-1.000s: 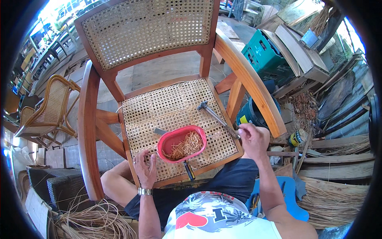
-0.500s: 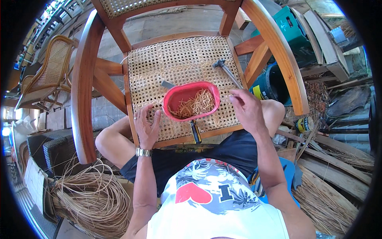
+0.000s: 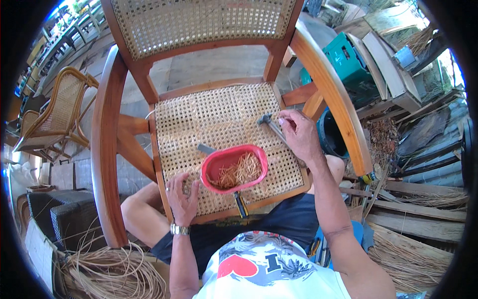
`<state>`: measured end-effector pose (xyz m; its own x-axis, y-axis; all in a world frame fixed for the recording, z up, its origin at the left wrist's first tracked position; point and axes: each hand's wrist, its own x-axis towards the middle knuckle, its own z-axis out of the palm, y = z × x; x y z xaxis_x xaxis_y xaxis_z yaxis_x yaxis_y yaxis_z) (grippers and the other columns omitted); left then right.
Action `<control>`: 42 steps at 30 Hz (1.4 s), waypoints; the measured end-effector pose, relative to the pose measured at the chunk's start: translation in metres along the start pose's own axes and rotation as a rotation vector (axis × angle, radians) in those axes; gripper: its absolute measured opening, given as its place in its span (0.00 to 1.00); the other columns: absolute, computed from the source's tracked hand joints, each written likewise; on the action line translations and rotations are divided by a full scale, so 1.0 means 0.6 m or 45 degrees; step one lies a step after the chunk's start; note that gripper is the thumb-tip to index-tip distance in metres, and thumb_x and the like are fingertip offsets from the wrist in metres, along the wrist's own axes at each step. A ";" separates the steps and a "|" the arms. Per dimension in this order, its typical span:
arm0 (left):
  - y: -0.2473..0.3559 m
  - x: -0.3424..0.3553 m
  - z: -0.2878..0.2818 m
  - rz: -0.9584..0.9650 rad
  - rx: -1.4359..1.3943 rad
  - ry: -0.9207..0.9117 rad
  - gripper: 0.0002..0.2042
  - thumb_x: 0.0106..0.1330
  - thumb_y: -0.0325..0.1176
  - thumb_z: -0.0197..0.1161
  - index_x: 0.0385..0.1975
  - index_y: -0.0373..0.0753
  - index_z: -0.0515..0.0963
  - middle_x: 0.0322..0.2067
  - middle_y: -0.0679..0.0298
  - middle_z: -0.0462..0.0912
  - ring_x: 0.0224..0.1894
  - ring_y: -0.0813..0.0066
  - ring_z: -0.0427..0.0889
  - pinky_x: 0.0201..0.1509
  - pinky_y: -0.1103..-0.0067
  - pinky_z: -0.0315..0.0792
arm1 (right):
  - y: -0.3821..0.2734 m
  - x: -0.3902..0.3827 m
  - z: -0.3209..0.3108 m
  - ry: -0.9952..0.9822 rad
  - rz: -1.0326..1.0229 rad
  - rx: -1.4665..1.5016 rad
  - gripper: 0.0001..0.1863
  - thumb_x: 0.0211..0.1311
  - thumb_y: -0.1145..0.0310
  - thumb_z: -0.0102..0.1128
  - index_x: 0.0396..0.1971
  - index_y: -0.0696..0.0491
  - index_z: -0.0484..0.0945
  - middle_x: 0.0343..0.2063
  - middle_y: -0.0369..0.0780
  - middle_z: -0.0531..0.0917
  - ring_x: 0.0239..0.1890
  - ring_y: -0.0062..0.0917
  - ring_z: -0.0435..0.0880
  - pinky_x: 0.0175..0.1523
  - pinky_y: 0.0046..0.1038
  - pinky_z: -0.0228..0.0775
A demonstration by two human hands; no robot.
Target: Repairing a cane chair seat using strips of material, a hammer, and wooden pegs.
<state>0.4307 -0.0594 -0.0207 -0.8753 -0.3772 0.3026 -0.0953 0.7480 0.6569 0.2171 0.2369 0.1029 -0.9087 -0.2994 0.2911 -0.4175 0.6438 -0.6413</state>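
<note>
A wooden armchair with a woven cane seat (image 3: 214,115) stands before me. On the seat sits a red oval tub (image 3: 206,172) holding many short thin wooden pegs (image 3: 244,169). A yellow-and-black handle (image 3: 241,205) sticks out from under the tub's near side, and a flat grey metal blade (image 3: 205,148) shows at its far left. My left hand (image 3: 182,199), with a wristwatch above it, rests open at the seat's near left. My right hand (image 3: 301,137) is above the seat's right edge, fingers curled together; what they pinch, if anything, is hidden. Beside it lies a hammer (image 3: 271,124).
The chair's left arm (image 3: 102,149) and right arm (image 3: 333,89) flank my hands. A coil of cane strands (image 3: 114,274) lies at lower left. On the right are a green crate (image 3: 348,62), a dark bucket (image 3: 331,132) and wooden planks (image 3: 418,214).
My right hand has moved farther out, to beside the hammer head. The view has tilted up, so the chair and tub sit lower. My left hand stays by the seat's near left.
</note>
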 end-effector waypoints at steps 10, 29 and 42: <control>0.013 -0.005 -0.004 0.019 -0.019 0.051 0.16 0.65 0.36 0.71 0.48 0.40 0.78 0.47 0.55 0.83 0.51 0.53 0.78 0.59 0.61 0.67 | 0.030 0.032 0.026 -0.060 0.097 -0.123 0.11 0.67 0.70 0.63 0.45 0.59 0.82 0.42 0.49 0.86 0.43 0.42 0.87 0.49 0.38 0.77; 0.000 0.004 0.001 0.000 -0.030 0.060 0.15 0.64 0.39 0.72 0.47 0.42 0.80 0.46 0.59 0.84 0.51 0.57 0.79 0.58 0.64 0.68 | -0.050 -0.090 0.132 -0.850 -0.348 -0.378 0.12 0.71 0.70 0.54 0.47 0.59 0.80 0.41 0.48 0.83 0.44 0.43 0.84 0.50 0.42 0.78; -0.001 0.004 -0.003 0.006 -0.064 0.046 0.16 0.64 0.38 0.72 0.48 0.42 0.80 0.47 0.59 0.85 0.51 0.57 0.79 0.59 0.64 0.68 | -0.071 -0.089 0.170 -0.893 -0.455 -0.270 0.14 0.65 0.66 0.63 0.48 0.53 0.82 0.41 0.43 0.81 0.46 0.39 0.84 0.51 0.40 0.78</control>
<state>0.4293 -0.0615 -0.0190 -0.8578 -0.3938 0.3302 -0.0660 0.7217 0.6891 0.2840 0.1537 0.0426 -0.5355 -0.8380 -0.1051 -0.7374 0.5246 -0.4256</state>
